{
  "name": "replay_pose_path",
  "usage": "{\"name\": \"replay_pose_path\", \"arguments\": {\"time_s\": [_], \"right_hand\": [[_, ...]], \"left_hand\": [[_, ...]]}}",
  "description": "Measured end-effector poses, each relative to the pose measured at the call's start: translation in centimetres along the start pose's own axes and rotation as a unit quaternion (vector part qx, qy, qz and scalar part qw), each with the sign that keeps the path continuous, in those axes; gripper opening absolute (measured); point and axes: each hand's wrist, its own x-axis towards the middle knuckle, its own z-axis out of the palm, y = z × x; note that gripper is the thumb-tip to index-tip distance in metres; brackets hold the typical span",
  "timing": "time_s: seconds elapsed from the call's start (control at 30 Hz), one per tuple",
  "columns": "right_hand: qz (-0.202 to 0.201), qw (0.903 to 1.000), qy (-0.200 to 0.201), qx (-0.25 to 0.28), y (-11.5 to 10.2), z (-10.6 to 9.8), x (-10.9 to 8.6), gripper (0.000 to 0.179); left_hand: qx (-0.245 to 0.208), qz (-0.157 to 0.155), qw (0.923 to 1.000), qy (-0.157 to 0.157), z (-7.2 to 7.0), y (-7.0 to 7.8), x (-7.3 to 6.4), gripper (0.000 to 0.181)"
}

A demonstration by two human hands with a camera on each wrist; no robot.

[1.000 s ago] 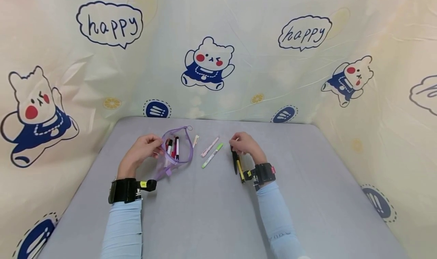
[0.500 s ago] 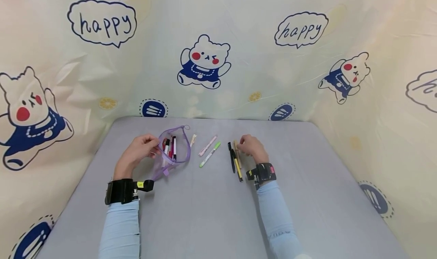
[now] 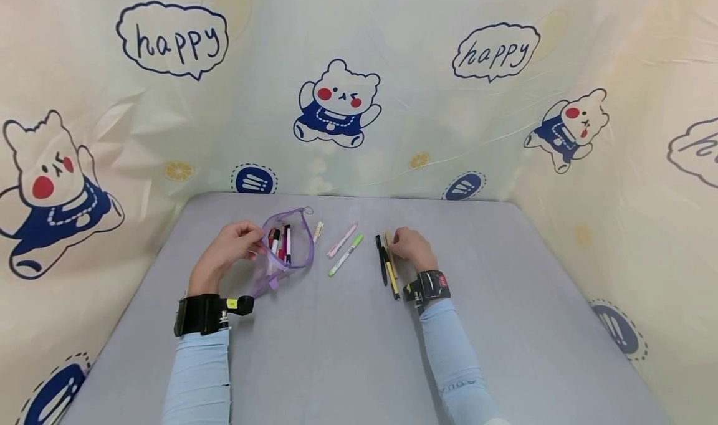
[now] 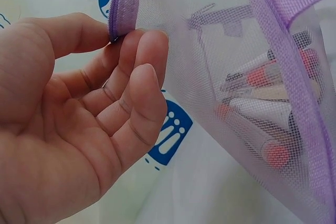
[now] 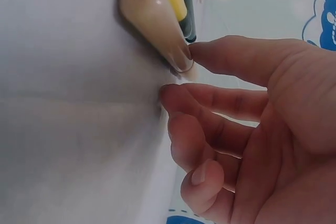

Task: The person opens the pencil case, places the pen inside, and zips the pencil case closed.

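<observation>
Left hand [image 3: 232, 248] pinches the purple zipper edge of a see-through mesh pencil pouch [image 3: 283, 250] between thumb and fingertips, holding its mouth open on the grey counter [image 3: 336, 350]; in the left wrist view the thumb and index finger clamp the purple trim [image 4: 122, 9], other fingers loosely curled behind the mesh. Inside the pouch: several markers [image 3: 280, 243] with red, pink and black caps, lying together, tips toward the far end; through the mesh they show as a pile [image 4: 265, 124]. Right hand [image 3: 411, 249] rests on the counter well to the right of the pouch, fingers bent, fingertips at a beige pen [image 3: 389, 250]; the right wrist view shows the thumb tip touching the rounded end of that beige pen [image 5: 155, 19] and the other fingers curled just under it, not wrapped round it, so touching rather than gripping as far as can be seen. Just beside the beige pen lie a yellow pen [image 3: 391, 276] and a black pen [image 3: 381, 260], side by side, touching or nearly so. Between the two hands, loose on the counter: a green highlighter [image 3: 345, 255], a pink pen [image 3: 343, 240] close to it, and a short cream pen [image 3: 318, 231] just beside the pouch's far rim. Both wrists carry black strapped cameras; light blue sleeves. Cartoon bear curtain [image 3: 336, 104] behind the counter.
</observation>
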Motion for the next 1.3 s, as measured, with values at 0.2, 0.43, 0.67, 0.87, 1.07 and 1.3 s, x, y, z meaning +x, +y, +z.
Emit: {"name": "replay_pose_path", "arguments": {"time_s": [0.2,0.43,0.67,0.87,1.07,1.3], "right_hand": [[-0.007,0.9997,0.010,-0.019,-0.13,0.48,0.19,0.020],[0.001,0.9999,0.009,-0.008,-0.27,0.76,-0.05,0.017],[0.001,0.9999,0.010,-0.010,-0.18,0.82,-0.13,0.019],[0.011,0.9999,0.005,0.001,-0.07,0.67,-0.24,0.021],[0.016,0.9997,0.005,0.015,-0.13,0.41,-0.34,0.021],[0.006,0.9993,0.007,0.037,-0.29,0.08,-0.43,0.021]], "left_hand": [[-0.002,0.001,1.0000,-0.001,0.00,0.09,0.09,0.033],[0.001,0.002,1.0000,-0.002,-0.07,0.02,0.07,0.031],[-0.001,0.000,1.0000,-0.003,-0.15,-0.01,-0.02,0.032],[-0.004,-0.002,1.0000,-0.005,-0.10,0.00,-0.14,0.033],[-0.002,-0.003,1.0000,-0.004,-0.04,-0.02,-0.22,0.035],[0.000,0.002,1.0000,-0.003,0.04,0.16,-0.11,0.034]]}}
